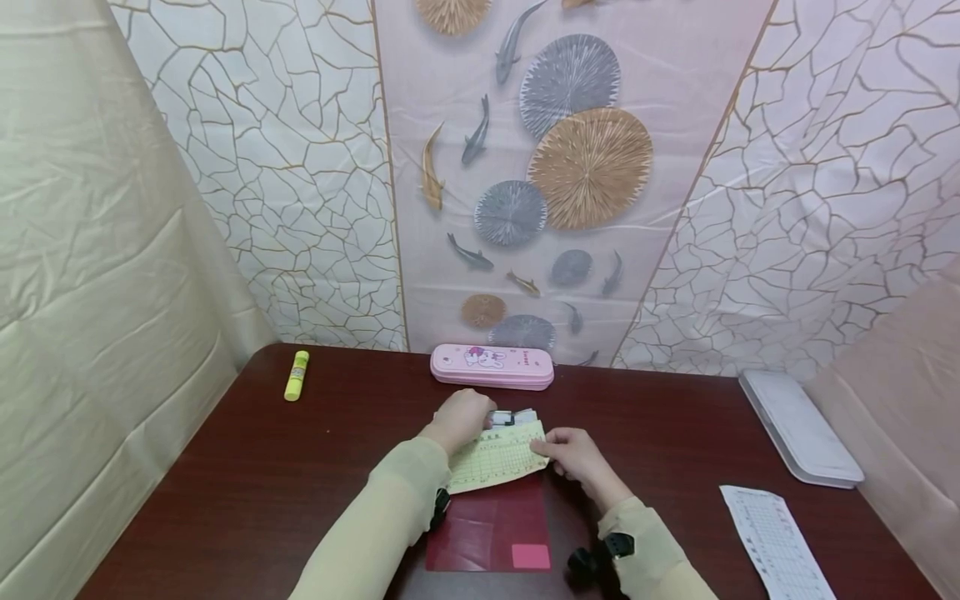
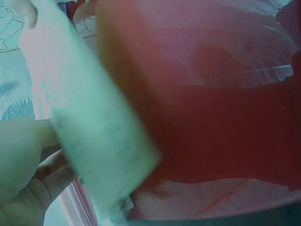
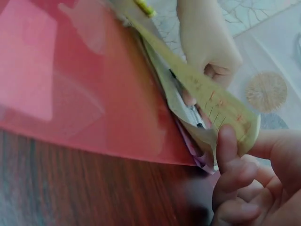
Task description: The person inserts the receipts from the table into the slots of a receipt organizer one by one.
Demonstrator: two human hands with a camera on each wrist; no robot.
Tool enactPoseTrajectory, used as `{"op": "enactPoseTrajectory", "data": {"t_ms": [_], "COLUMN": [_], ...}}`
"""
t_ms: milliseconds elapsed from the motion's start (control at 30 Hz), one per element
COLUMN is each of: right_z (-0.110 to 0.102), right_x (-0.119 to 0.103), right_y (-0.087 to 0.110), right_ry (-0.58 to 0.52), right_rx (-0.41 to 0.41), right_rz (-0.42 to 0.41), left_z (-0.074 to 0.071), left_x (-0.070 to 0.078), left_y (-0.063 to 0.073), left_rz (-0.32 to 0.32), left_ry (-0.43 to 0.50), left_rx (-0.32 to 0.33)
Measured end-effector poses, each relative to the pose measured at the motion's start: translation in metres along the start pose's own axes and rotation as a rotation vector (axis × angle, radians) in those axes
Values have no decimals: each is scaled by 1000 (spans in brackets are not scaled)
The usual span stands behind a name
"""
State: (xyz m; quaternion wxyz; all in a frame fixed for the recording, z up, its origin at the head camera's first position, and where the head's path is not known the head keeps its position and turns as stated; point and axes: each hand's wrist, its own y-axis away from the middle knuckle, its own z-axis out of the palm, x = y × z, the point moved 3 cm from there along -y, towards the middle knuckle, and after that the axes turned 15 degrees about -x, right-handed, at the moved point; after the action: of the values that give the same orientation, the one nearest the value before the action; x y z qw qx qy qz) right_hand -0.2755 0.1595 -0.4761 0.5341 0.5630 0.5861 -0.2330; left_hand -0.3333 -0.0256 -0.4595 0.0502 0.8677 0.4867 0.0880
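Observation:
A yellow sheet (image 1: 497, 460) printed with a grid lies slanted over the upper part of a translucent red folder (image 1: 487, 533). Behind its raised edge, pale papers and a black-and-silver clip (image 1: 501, 418) show at the folder's top. My left hand (image 1: 459, 419) has curled fingers at that top edge and grips by the clip; the sheet partly hides the fingertips. With thumb and fingers, my right hand (image 1: 576, 457) pinches the sheet's right end, lifting it off the papers, as the right wrist view shows along the sheet (image 3: 207, 94).
A pink pencil case (image 1: 492, 367) stands at the table's back edge. Far left lies a yellow glue stick (image 1: 297, 376). On the right are a white flat case (image 1: 801, 427) and a loose printed sheet (image 1: 776, 540). Patterned cloth hangs behind the table.

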Motion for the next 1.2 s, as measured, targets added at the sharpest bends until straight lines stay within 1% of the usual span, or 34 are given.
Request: {"op": "enactPoseTrajectory", "data": {"t_ms": [167, 300, 400, 533, 667, 800, 933, 1033, 1100, 1200], "right_z": [-2, -2, 2, 8, 11, 12, 14, 14, 15, 18], "right_x": [1, 0, -1, -2, -1, 0, -2, -5, -6, -8], "right_y": [1, 2, 1, -1, -4, -6, -5, -5, -5, -7], "right_ry": [-72, -78, -70, -62, -93, -112, -107, -91, -61, 13], "right_rx": [-25, -26, -16, 3, 52, 93, 101, 97, 83, 38], "right_rz": [-9, -15, 3, 33, 31, 40, 50, 61, 77, 92], "left_z": [0, 1, 1, 2, 1, 0, -2, -2, -2, -1], "left_x": [0, -1, -2, -2, -1, 0, 1, 2, 2, 1], "left_y": [1, 0, -1, -2, -1, 0, 1, 2, 2, 2], "left_rz": [-9, -23, -24, -17, -4, -1, 0, 5, 13, 19], "left_ry": [38, 51, 53, 48, 37, 47, 46, 20, -2, -36], "left_rx": [-16, -26, -37, -37, -15, -10, -12, -6, 0, 6]}}
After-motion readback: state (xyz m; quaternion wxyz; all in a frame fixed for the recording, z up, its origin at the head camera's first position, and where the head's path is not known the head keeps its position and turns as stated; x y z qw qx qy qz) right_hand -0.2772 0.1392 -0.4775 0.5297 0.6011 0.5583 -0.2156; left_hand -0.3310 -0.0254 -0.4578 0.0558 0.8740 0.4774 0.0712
